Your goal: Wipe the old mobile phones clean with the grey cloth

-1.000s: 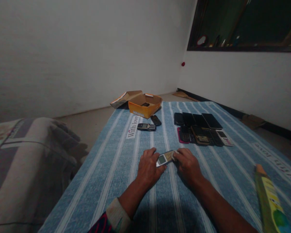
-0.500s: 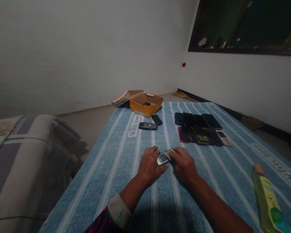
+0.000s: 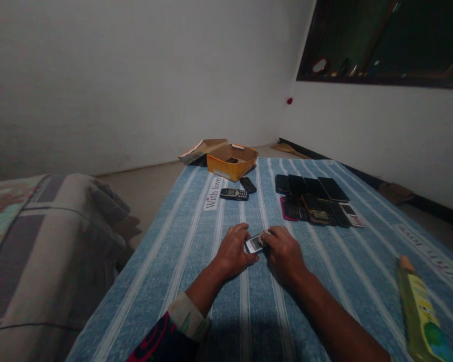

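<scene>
The left hand (image 3: 233, 253) grips the silver phone (image 3: 251, 244) at one end; the right hand (image 3: 285, 253) pinches a pale wad (image 3: 263, 236) against its face. Phone position: between both hands, over the striped cloth (image 3: 184, 246).

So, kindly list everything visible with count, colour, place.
Held phone: one, silver, centre
Wad: one, pale, on phone
Loose phones: two, dark, near box
Grouped phones: several, mostly black, right
Box: one, orange, far end
Boxed item: one, dark, inside
Lid: one, brown, beside box
Bottle: one, yellowish, near right
Tablecloth: one, blue, beneath phones
Fabric: one, grey, left
Walls: two, whitish, behind
Window: one, dark, upper right
Round item: one, red, corner
Cardboard: two, brown, floor
Left hand: one, bare, holding phone
Right hand: one, bare, pinching wad
</scene>
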A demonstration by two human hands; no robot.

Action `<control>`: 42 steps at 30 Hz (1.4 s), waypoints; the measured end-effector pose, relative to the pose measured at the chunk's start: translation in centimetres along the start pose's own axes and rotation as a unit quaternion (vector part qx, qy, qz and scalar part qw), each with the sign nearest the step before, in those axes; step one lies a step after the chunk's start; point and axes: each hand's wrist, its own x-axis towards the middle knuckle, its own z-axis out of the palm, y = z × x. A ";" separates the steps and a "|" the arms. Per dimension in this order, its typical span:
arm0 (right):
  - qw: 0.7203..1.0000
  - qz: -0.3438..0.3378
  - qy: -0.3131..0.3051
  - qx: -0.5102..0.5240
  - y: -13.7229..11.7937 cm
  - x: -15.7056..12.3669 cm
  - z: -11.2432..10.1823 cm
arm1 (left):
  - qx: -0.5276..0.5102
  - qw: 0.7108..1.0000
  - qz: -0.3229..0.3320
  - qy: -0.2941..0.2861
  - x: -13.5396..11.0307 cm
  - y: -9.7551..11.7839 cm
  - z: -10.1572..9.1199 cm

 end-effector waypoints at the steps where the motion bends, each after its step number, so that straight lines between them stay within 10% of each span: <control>1: 1.000 -0.007 -0.006 0.005 -0.3 0.0 0.1 | 0.001 1.000 0.005 0.003 0.0 0.0 0.0; 42: 0.997 -0.026 -0.020 -0.064 -0.9 0.5 0.3 | -0.002 0.999 0.012 0.031 -0.1 0.1 0.2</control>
